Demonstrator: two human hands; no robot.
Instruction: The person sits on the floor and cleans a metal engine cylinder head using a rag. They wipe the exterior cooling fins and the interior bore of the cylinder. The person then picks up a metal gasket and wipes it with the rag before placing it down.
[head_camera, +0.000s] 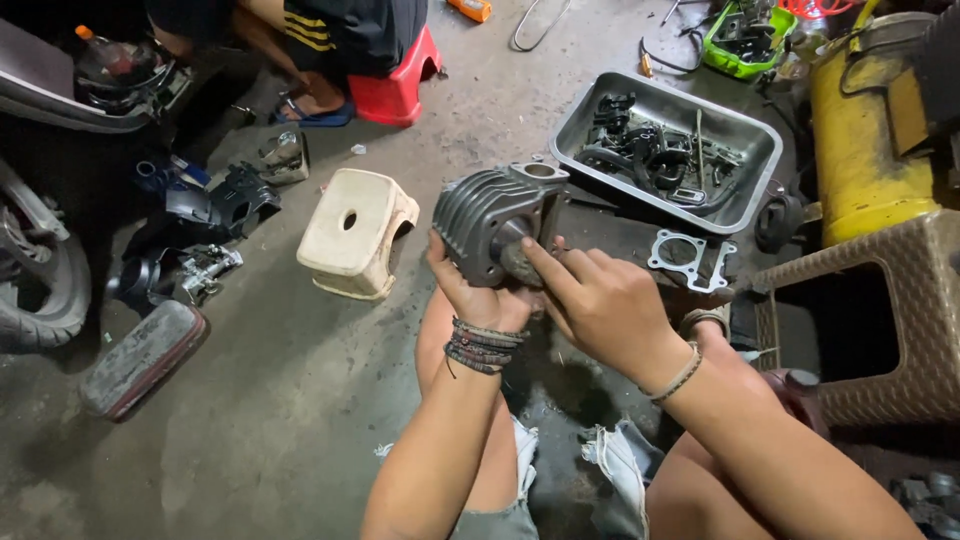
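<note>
- A grey concrete floor (280, 440), stained and dusty, is seen across the whole view; everything rests on it directly, which suggests a workshop where work is done low to the ground.
- At the left edge, a scooter wheel (35, 290) and dark body panels (215, 205) are spread out, apparently removed and laid aside.
- A yellow cylindrical tank (865, 150) is stood at the upper right, with a brown woven-pattern plastic stool (880, 320) just in front of it.
- A metal tray (745, 135) is set near the tank and filled with dark small parts, probably so that they are kept together.
- A cream plastic stool (355, 245) is placed left of centre, and a red stool (400, 85) is occupied by another person further back.
- The finned engine cylinder (490, 215) is held above the floor, between the knees, its bore turned toward the camera so that the inside can be reached.
- The left hand (480, 295) is clamped on the cylinder's lower edge from below, as a support.
- The right hand (590, 300) is closed on a small dark scrubbing piece (520, 262), pressed at the bore's mouth; what it is cannot be told.
- A thin flat gasket (690, 260) is laid on the floor just beside the tray.
</note>
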